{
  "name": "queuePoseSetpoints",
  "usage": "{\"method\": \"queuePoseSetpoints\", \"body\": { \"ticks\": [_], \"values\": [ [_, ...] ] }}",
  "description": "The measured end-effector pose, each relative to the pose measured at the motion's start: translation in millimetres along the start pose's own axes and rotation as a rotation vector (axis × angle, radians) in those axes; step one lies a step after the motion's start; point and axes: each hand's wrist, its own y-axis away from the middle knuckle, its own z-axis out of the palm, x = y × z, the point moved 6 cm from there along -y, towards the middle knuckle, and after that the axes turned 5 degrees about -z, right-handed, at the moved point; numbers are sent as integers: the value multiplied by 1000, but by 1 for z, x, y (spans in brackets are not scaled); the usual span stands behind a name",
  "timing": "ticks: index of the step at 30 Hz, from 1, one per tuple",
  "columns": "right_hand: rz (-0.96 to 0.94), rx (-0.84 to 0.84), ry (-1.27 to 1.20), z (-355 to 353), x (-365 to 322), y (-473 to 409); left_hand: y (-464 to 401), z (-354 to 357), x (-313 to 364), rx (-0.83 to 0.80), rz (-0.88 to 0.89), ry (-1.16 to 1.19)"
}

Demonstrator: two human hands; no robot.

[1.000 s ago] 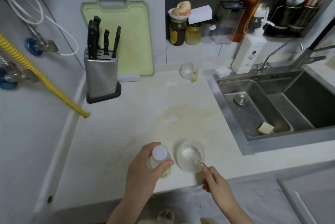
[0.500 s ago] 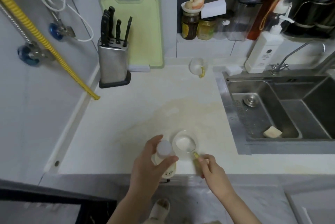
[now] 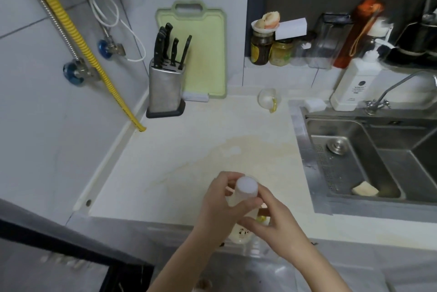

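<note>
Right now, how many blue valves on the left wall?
2. One blue valve right of the yellow hose, higher up; the other left of it, lower. More may lie out of frame.

White cap [image 3: 246, 187] on a pale yellowish bottle [image 3: 240, 236] with dark print, between left hand [image 3: 218, 201] and right hand [image 3: 277, 223]. Cream worktop [image 3: 179, 173], tan-stained just beyond the hands. Far beyond, pale green chopping board [image 3: 205, 55], silver knife block [image 3: 164, 88] with black handles [image 3: 163, 46]. Far left, ribbed yellow hose [image 3: 78, 40]. Right, grey steel sink [image 3: 354, 145].
</note>
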Motion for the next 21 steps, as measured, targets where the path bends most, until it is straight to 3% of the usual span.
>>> {"method": "queuePoseSetpoints", "body": {
  "ticks": [7,11,13,18,21],
  "values": [
    [58,163,-215,-12,-4,-11,-5,-3,-21,-453,-26,-54],
    [41,186,-70,-17,-28,-25,-8,-17,-21,-258,-1,-252],
    [59,251,122,-27,-42,-31,-10,-26,-21,-187,41,-399],
    [122,136,770,-6,-68,-51,-13,-45,-18,-15,104,-630],
    [147,210,850,4,-80,-62,-16,-51,-16,19,120,-702]
  ]
}}
